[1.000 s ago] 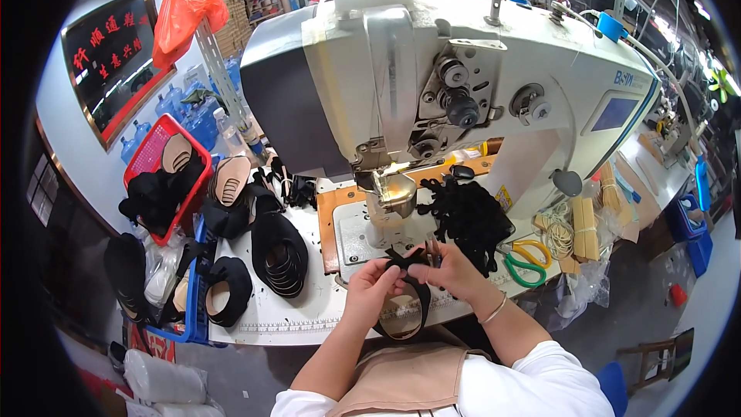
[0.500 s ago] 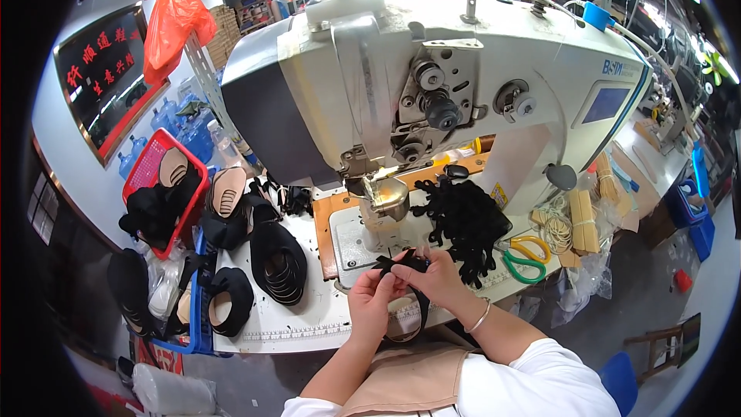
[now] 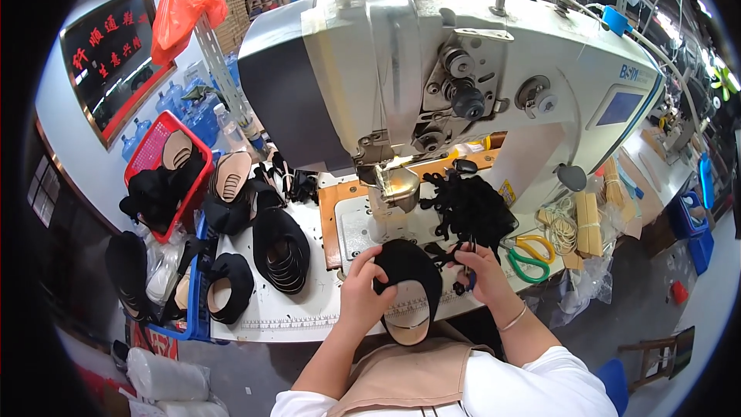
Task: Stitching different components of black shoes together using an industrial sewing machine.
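Observation:
My left hand (image 3: 366, 286) is closed on the edge of a black shoe upper (image 3: 413, 256), thumb over its rim. The upper hangs at the table's front edge, its rounded opening showing a beige lining (image 3: 409, 332) near my apron. To its right my right hand (image 3: 485, 274) has its fingers bent together beside a small black fabric strip (image 3: 441, 253). Something dark shows under those fingers, too small to name. Just beyond the hands stands the sewing machine (image 3: 309, 77), its needle area above the metal plate. A pile of black fabric loops (image 3: 475, 208) lies behind my right hand.
Black shoe uppers (image 3: 279, 251) lie on the left of the table, beside a blue basket (image 3: 202, 293) and a red basket (image 3: 202, 185). Scissors with green and yellow handles (image 3: 529, 266) lie at right, near bundled tan strips (image 3: 588, 224). A ruler strip (image 3: 301, 323) runs along the front edge.
My hands were together over a black strip; now they are apart. The left has moved to the upper's rim, and the upper is raised into fuller view. The view has shifted slightly.

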Action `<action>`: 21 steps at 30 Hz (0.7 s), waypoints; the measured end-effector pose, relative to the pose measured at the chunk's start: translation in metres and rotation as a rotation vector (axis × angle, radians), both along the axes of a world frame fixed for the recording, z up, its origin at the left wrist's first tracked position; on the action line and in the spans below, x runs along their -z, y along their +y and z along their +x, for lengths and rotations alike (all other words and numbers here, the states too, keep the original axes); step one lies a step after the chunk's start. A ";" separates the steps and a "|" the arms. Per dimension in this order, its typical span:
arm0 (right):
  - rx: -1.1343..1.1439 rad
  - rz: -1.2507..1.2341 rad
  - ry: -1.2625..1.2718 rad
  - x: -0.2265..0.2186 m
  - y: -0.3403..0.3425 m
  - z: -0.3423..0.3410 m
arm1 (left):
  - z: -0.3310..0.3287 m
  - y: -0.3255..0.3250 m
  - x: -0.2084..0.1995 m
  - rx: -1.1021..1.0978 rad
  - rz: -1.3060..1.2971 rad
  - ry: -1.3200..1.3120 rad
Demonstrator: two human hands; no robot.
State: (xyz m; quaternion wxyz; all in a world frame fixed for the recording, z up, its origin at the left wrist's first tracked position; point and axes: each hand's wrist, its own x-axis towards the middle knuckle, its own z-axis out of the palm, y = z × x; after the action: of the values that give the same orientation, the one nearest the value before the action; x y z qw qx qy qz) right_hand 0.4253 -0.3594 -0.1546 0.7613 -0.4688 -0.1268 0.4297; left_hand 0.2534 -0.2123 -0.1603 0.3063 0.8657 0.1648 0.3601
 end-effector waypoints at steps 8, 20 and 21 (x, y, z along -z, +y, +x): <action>-0.260 -0.101 -0.416 -0.028 -0.005 -0.027 | -0.009 -0.012 -0.021 0.228 -0.725 -0.180; -0.168 0.012 -0.590 -0.032 0.011 -0.036 | -0.014 0.008 -0.036 0.447 -1.390 0.086; -0.164 0.003 -0.645 -0.030 0.011 -0.036 | -0.014 0.006 -0.037 0.434 -1.369 0.074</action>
State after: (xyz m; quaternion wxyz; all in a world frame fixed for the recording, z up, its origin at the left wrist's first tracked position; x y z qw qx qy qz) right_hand 0.3892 -0.3485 -0.1244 0.6457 -0.5675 -0.3991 0.3188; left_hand 0.2390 -0.2063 -0.1228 0.8392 0.5043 0.1881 0.0774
